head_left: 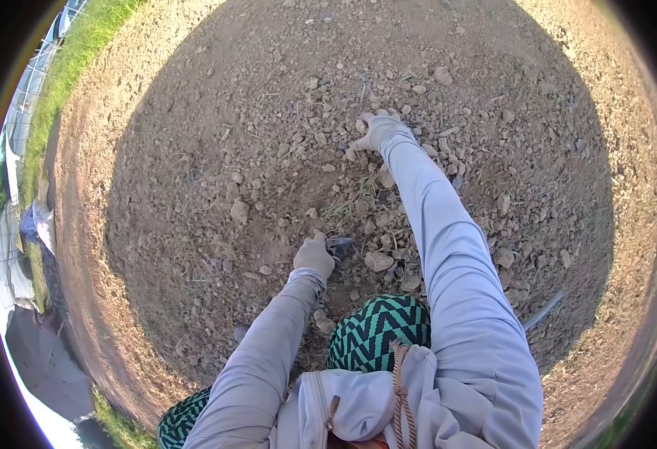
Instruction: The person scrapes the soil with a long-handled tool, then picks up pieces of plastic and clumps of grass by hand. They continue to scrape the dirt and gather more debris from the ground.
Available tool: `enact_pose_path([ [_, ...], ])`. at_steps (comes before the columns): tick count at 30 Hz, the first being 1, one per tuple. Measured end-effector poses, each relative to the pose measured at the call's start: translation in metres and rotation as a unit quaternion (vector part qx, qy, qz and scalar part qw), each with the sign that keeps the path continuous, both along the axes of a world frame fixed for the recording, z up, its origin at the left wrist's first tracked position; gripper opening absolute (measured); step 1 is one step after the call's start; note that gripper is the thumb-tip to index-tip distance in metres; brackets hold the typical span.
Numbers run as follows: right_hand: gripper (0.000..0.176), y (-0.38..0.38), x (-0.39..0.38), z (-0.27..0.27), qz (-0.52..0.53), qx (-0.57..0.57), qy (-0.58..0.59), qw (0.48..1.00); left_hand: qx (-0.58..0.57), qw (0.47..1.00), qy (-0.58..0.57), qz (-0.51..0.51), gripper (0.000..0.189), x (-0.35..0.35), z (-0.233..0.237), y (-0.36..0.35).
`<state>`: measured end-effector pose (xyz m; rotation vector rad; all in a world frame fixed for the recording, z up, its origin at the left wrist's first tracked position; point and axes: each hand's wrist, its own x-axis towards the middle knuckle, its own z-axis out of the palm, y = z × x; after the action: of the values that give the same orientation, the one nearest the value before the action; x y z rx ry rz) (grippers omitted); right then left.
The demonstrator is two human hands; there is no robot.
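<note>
My left hand (313, 257), in a pale glove, is closed low over the soil in front of my knee. A dark grey, flat-looking piece (339, 247) sticks out past its fingers to the right; its kind is hard to make out. Farther out, my right hand (382, 132), also gloved, reaches down to the loose stony clods, thumb and fingers apart around a small clod (362, 126). Between the hands lie broken clods (386, 176) and bits of dry grass. A larger clod (378, 261) rests just right of the dark piece.
Dry, lumpy soil (194, 165) spreads all round, mostly in shadow. My knee in green zigzag cloth (381, 333) is close below the hands. A long grey strip (544, 310) lies at the right. Grass (81, 82) and sheeting (40, 224) border the left side.
</note>
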<state>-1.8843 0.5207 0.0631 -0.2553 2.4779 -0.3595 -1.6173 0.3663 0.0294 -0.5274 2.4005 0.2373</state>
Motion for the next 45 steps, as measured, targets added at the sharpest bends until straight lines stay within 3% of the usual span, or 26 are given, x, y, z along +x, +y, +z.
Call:
enact_pose_path([
  [2,0.087,-0.011,0.002,-0.02,0.063,-0.039,0.016,0.997,-0.005,1.0,-0.027,-0.007,0.04,-0.006,0.012,0.004],
  [4,0.077,-0.034,0.024,-0.057,0.087,-0.187,-0.084,0.975,-0.002,1.0,-0.015,-0.023,0.041,-0.003,0.007,-0.001],
  [6,0.072,-0.061,0.074,-0.043,0.202,-0.154,-0.061,0.965,0.0,0.999,-0.004,-0.034,0.041,-0.003,0.006,-0.002],
  [8,0.067,-0.069,0.12,-0.026,0.268,-0.222,-0.073,0.935,0.002,0.999,0.001,-0.038,0.04,-0.002,0.007,-0.002],
  [11,0.059,-0.074,0.116,-0.035,0.246,-0.229,0.004,0.942,0.022,0.996,-0.043,-0.071,0.035,-0.004,-0.003,-0.012],
  [13,0.041,-0.049,0.07,-0.038,0.072,-0.277,0.12,0.951,0.022,0.999,-0.017,-0.036,0.031,-0.002,-0.002,-0.008],
  [15,0.043,-0.019,0.017,-0.062,-0.116,-0.268,0.218,0.931,0.024,0.999,0.001,-0.022,0.031,-0.001,-0.007,-0.012],
  [17,0.05,0.004,-0.025,-0.106,-0.17,-0.227,0.197,0.938,0.038,0.999,0.0,-0.013,0.036,-0.001,-0.013,-0.015],
  [20,0.056,-0.007,-0.028,-0.098,-0.258,-0.161,0.083,0.949,0.049,0.999,0.002,0.001,0.041,0.002,-0.025,-0.017],
  [23,0.057,-0.02,-0.023,-0.101,-0.181,-0.192,-0.063,0.962,0.062,0.998,0.025,0.011,0.041,0.003,-0.022,-0.017],
  [24,0.051,-0.029,-0.014,-0.101,-0.103,-0.138,0.041,0.984,0.06,0.998,0.017,0.013,0.04,0.0,-0.017,-0.016],
  [26,0.05,-0.037,0.003,-0.099,-0.129,-0.266,-0.074,0.952,0.054,0.998,-0.002,0.022,0.04,-0.004,-0.006,-0.013],
  [28,0.047,-0.04,0.019,-0.079,-0.184,-0.387,-0.168,0.888,0.053,0.998,-0.005,0.018,0.039,-0.005,-0.001,-0.013],
  [31,0.036,-0.018,0.016,-0.047,-0.281,-0.513,-0.201,0.786,0.051,0.999,-0.003,0.015,0.04,-0.004,-0.004,-0.012],
  [33,0.03,-0.007,0.003,-0.043,-0.189,-0.345,0.035,0.919,0.054,0.998,0.003,0.016,0.041,-0.004,-0.004,-0.013],
  [34,0.027,-0.003,0.001,-0.041,-0.134,-0.244,0.152,0.948,0.052,0.999,0.0,0.014,0.043,-0.004,-0.005,-0.014],
  [37,0.029,0.006,0.032,-0.017,-0.157,-0.243,0.402,0.869,0.043,0.999,0.004,0.009,0.042,-0.004,-0.001,-0.012],
  [38,0.034,0.013,0.038,-0.029,-0.092,-0.258,0.419,0.866,0.055,0.998,0.01,0.007,0.042,-0.003,-0.001,-0.013],
  [39,0.035,0.012,0.048,-0.041,-0.009,-0.172,0.337,0.926,0.056,0.998,0.011,0.008,0.042,0.0,-0.001,-0.012],
  [41,0.037,0.007,0.063,-0.058,0.151,0.009,0.158,0.976,0.055,0.998,0.018,0.006,0.041,-0.001,0.001,-0.012],
  [44,0.031,-0.01,0.071,-0.056,0.242,0.062,0.042,0.967,0.054,0.998,0.031,-0.008,0.04,0.006,-0.009,-0.017],
  [45,0.031,-0.01,0.079,-0.05,0.228,0.036,0.05,0.972,0.054,0.997,0.045,-0.016,0.041,0.012,-0.009,-0.017],
])
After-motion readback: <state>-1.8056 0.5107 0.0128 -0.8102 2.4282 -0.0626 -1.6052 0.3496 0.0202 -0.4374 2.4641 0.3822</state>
